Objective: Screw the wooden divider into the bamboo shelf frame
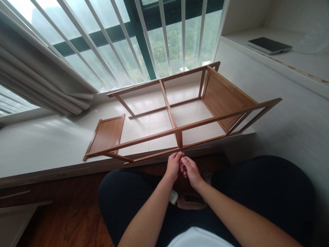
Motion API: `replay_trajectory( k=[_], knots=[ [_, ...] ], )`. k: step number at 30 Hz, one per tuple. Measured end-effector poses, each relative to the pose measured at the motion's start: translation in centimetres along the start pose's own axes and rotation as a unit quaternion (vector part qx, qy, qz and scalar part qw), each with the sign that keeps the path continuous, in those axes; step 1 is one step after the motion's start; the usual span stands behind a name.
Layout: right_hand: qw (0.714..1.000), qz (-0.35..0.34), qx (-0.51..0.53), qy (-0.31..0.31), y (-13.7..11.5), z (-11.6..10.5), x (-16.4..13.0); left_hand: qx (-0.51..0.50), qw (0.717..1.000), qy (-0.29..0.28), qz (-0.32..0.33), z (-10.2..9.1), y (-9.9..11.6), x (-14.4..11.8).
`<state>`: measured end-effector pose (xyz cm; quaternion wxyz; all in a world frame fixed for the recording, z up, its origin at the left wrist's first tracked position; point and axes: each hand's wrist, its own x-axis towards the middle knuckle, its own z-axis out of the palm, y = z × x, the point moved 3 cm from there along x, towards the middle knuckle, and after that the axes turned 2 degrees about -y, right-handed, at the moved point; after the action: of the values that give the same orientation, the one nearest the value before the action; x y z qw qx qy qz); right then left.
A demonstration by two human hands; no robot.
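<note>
A wooden rack frame lies on its side on the white window ledge, with a middle crossbar and a solid panel fitted at its right end. At the near lower rail, just below the crossbar's end, both hands meet. My left hand is closed, its fingertips pinched near the rail; what they grip is too small to make out. Beside it, my right hand is closed with thumb and finger on a thin metal rod, whose kind is unclear. Its tip points at the rail.
A loose wooden panel lies on the ledge at the frame's left end. Behind are white window bars and a grey curtain. A dark flat device rests on the shelf at upper right. My knees flank the ledge's front.
</note>
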<state>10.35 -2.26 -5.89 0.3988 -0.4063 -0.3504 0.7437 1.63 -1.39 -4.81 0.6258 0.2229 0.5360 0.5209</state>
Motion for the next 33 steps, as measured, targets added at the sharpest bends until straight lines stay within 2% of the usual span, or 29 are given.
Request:
replay_trajectory(
  k=[10,26,29,33],
  knots=[
    [0.998,-0.031,-0.051,0.010,-0.1,-0.4,0.1,0.002,0.999,0.020,0.030,-0.2,0.1,0.2],
    [0.991,-0.063,-0.112,0.028,-0.5,-0.6,0.2,-0.015,0.999,0.018,0.034,-0.6,-0.5,0.8],
    [0.984,-0.091,-0.150,0.035,-0.6,-0.7,0.2,-0.023,0.999,0.015,0.037,-0.5,-0.5,0.8],
    [0.959,-0.144,-0.240,0.048,-1.1,-0.8,0.3,-0.027,0.999,0.011,0.039,-0.2,-0.3,0.7]
  ],
)
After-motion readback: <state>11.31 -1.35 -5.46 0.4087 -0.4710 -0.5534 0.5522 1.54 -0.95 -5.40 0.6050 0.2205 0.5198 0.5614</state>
